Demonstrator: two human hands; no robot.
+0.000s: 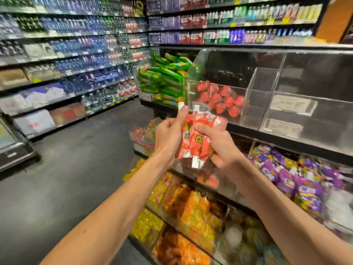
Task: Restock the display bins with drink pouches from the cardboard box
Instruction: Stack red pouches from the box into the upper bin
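From the head camera: in a shop aisle, a person's left hand [168, 134] and right hand [219, 146] both curl round a bunch of red drink pouches [194, 142], held up in front of a clear display bin [191, 92]. The bin holds more red pouches [223, 100]. Green packets [162, 83] are stacked to its left, purple bags [305, 188] lie lower right, and shelves of bottled water [76, 54] line the aisle.

One left hand [168, 134] and one right hand [219, 148] share at least three red drink pouches [193, 138]. Beyond the hands, one clear bin [192, 87] holds binned pouches [219, 100], too blurred to count.
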